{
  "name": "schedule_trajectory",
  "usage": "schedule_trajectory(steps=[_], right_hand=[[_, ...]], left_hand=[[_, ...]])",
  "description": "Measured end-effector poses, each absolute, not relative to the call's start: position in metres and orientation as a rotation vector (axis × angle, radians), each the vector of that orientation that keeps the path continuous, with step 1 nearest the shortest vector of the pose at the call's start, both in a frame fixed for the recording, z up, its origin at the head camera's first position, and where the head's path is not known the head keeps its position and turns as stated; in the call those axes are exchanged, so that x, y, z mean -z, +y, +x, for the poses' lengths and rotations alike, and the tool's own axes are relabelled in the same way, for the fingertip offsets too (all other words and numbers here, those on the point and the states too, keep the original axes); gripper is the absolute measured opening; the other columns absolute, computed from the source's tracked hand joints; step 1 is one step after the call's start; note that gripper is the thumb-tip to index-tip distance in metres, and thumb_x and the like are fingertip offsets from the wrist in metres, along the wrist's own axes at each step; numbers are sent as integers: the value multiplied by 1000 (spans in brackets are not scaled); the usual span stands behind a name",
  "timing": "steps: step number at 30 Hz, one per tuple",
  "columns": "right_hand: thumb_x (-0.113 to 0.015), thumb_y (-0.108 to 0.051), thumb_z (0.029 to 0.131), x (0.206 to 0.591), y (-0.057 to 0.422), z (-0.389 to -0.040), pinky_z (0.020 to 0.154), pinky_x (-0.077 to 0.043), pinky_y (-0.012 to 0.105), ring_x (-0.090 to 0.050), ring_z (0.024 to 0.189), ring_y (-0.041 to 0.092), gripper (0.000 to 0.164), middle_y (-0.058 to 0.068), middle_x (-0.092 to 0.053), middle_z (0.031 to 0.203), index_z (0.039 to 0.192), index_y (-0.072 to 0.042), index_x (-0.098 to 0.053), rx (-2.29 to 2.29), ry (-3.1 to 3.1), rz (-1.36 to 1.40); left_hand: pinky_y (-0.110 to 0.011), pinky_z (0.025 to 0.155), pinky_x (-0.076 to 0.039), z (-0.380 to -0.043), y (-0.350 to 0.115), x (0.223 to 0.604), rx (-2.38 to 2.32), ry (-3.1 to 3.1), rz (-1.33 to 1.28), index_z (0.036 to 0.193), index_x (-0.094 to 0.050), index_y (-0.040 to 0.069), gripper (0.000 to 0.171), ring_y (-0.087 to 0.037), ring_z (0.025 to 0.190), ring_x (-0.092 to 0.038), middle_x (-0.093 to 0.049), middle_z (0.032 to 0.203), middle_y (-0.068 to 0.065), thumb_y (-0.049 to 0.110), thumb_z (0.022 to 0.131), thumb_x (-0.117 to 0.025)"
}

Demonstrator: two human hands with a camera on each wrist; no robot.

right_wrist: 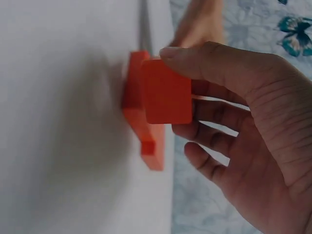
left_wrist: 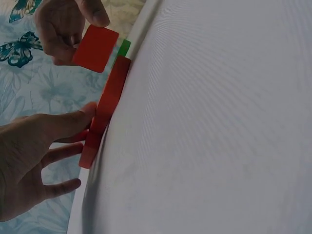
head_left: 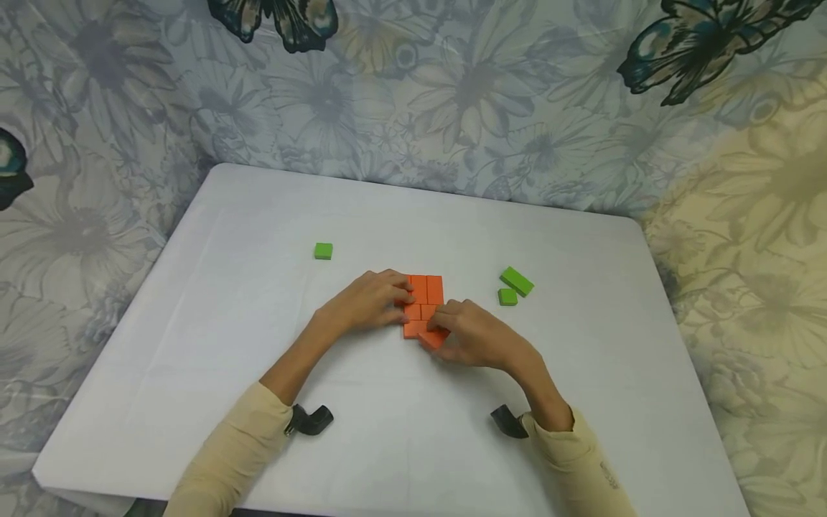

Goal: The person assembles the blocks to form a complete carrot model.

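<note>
Hands [head_left: 372, 301] touching smooth orange blocks [head_left: 435, 289]: flat, rectangular, corners rounded.

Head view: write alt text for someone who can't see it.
A person's right hand holds one orange block at the near right corner of a cluster of orange blocks on a white table, while the left hand touches its left side. One green block lies beyond the left hand; two more green blocks sit to the cluster's right.
</note>
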State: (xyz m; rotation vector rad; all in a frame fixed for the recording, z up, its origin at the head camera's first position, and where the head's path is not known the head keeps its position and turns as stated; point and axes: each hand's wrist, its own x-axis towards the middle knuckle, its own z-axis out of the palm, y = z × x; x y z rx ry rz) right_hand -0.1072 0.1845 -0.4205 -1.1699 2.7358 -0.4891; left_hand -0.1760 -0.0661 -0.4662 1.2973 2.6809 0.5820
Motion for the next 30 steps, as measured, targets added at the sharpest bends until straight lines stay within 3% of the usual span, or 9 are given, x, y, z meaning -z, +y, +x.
schedule_trajectory(steps=[7,30], right_hand=[[-84,-21,86,441,174,-102,77,-47,26,-50,82,10,22,-4,-61,91,105,-14,-74,417,2758,-1215],[-88,-29,83,445,169,-105,74,-46,27,-49,79,11,30,-1,-63,89,103,-11,-76,343,2835,-1299]], left_hand=[[-46,101,-55,-176,-66,466,-569,2687,1297,125,-77,17,37,-22,133,-60,-70,132,-2,38,94,-78],[-47,102,-55,-176,-65,463,-552,2681,1289,122,-78,18,34,-23,133,-60,-70,130,-3,37,94,-79]])
